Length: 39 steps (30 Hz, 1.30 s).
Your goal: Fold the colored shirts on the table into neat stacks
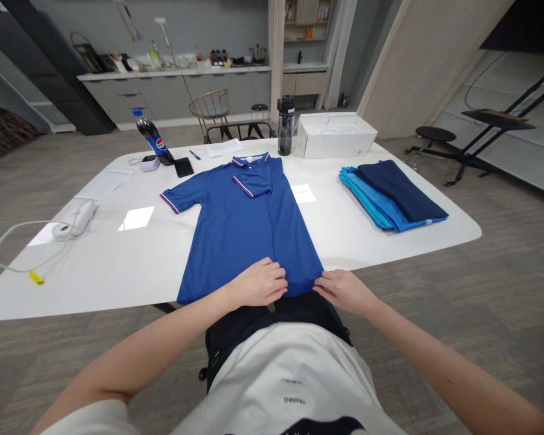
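Note:
A blue polo shirt with striped collar and cuffs lies flat on the white table, collar away from me. Its left-hand sleeve spreads outward, while the other sleeve is folded in over the chest. My left hand grips the hem near the middle, and my right hand pinches the hem at the shirt's near right corner. Both hands are at the table's near edge, with my bare forearms reaching in from either side.
A stack of folded blue shirts lies to the right. Behind stand an open white box, a black water bottle and a tilted Pepsi bottle. A white corded device sits at the left.

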### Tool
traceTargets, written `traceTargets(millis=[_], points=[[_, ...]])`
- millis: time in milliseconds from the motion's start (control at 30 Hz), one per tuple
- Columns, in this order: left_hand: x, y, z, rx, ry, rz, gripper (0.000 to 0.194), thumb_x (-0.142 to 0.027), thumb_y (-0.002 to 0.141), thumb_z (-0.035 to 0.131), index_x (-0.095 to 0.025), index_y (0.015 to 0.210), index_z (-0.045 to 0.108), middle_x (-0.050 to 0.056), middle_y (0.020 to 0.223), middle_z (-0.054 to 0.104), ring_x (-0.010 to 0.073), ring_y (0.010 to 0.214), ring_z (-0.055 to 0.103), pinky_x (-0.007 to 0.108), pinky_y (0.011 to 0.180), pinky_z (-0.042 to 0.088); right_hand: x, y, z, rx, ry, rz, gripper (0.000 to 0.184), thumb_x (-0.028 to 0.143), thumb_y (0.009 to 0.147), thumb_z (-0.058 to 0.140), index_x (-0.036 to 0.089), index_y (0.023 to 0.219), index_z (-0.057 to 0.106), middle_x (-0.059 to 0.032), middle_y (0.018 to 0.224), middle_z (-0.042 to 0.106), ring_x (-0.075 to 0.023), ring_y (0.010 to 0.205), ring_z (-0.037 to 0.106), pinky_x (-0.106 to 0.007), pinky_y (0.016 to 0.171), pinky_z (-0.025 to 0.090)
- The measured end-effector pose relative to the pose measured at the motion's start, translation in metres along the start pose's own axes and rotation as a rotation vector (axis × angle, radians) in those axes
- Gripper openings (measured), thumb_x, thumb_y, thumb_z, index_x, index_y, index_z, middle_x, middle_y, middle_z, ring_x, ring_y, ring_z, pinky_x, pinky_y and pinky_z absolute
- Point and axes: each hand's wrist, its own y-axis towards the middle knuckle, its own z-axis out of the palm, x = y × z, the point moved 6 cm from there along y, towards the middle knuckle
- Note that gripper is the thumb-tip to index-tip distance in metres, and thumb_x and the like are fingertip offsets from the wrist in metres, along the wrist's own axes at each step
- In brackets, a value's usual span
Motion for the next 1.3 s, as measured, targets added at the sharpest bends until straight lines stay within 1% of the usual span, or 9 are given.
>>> traceTargets(millis=[200,333,533,733,833,933,1100,1200,1300], points=[[0.105,-0.018,-0.01,-0.109,0.04,-0.48,0.033,-0.035,0.104,0.044,-0.023,0.126,0.065,0.01,0.12,0.066,0.0222,0.109,0.061,0.038,0.094,0.045,-0.023,0.047,-0.03,-0.122,0.04,0.111,0.031,0.039,0.105,0.045,0.023,0.116,0.07,-0.0098,0.101,0.071,-0.0243,0.09,0.066,-0.038,0.084,0.048],[0.159,-0.046,0.002,-0.156,0.143,-0.709,0.057,-0.048,0.102,0.046,-0.023,0.153,0.044,0.017,0.159,0.041,0.0332,0.146,0.039,0.055,0.115,0.034,-0.048,0.102,-0.039,-0.26,0.06,0.127,0.042,0.041,0.102,0.051,0.023,0.139,0.057,-0.0149,0.139,0.059,-0.0301,0.127,0.056,-0.046,0.105,0.046],[0.173,-0.064,0.032,-0.075,0.083,-0.737,0.061,-0.055,0.103,0.037,-0.033,0.16,0.033,0.01,0.164,0.036,0.0305,0.152,0.032,0.059,0.122,0.026,-0.088,0.231,-0.013,-0.185,0.139,0.128,0.052,0.049,0.105,0.042,0.022,0.148,0.051,-0.0121,0.163,0.036,-0.0295,0.152,0.03,-0.051,0.121,0.03],[0.168,-0.062,0.025,-0.123,0.037,-0.76,0.06,-0.056,0.102,0.041,-0.033,0.157,0.038,0.008,0.163,0.038,0.0303,0.15,0.036,0.058,0.122,0.028,-0.123,0.373,-0.002,-0.132,0.146,0.207,0.058,0.053,0.106,0.034,0.023,0.155,0.042,-0.0118,0.167,0.028,-0.0315,0.155,0.02,-0.06,0.122,0.021],[0.201,-0.07,0.014,-0.139,0.021,-0.812,0.056,-0.056,0.102,0.039,-0.033,0.153,0.044,0.007,0.161,0.042,0.028,0.147,0.041,0.055,0.122,0.029,-0.13,0.416,0.007,-0.074,0.095,0.244,0.059,0.054,0.106,0.031,0.026,0.157,0.04,-0.0109,0.168,0.026,-0.0325,0.155,0.019,-0.065,0.121,0.017],[0.274,-0.103,-0.006,-0.194,0.081,-0.996,0.051,-0.051,0.104,0.037,-0.027,0.146,0.052,0.01,0.157,0.047,0.0281,0.144,0.045,0.056,0.122,0.028,-0.132,0.431,0.024,-0.017,0.012,0.254,0.059,0.055,0.107,0.026,0.03,0.158,0.039,-0.008,0.168,0.027,-0.0321,0.154,0.022,-0.066,0.12,0.015],[0.41,-0.205,-0.044,-0.337,0.242,-1.498,0.053,-0.045,0.101,0.04,-0.015,0.143,0.053,0.019,0.15,0.052,0.034,0.139,0.048,0.058,0.12,0.025,-0.136,0.428,0.037,-0.034,-0.09,0.26,0.058,0.056,0.106,0.022,0.034,0.158,0.039,-0.0037,0.168,0.028,-0.0298,0.153,0.025,-0.062,0.121,0.017],[0.452,-0.264,-0.048,-0.404,0.147,-1.811,0.062,-0.053,0.095,0.045,-0.014,0.143,0.052,0.022,0.142,0.058,0.0389,0.132,0.052,0.058,0.11,0.037,-0.138,0.433,0.029,-0.097,-0.091,0.275,0.053,0.056,0.105,0.029,0.034,0.148,0.052,-0.0055,0.16,0.044,-0.0315,0.144,0.038,-0.061,0.117,0.024],[0.468,-0.297,-0.042,-0.447,-0.014,-1.932,0.068,-0.064,0.086,0.055,-0.018,0.136,0.058,0.017,0.133,0.065,0.039,0.126,0.056,0.054,0.107,0.039,-0.131,0.452,0.013,-0.2,-0.091,0.314,0.044,0.05,0.104,0.037,0.027,0.125,0.069,-0.0115,0.135,0.064,-0.0325,0.124,0.053,-0.057,0.107,0.033]])
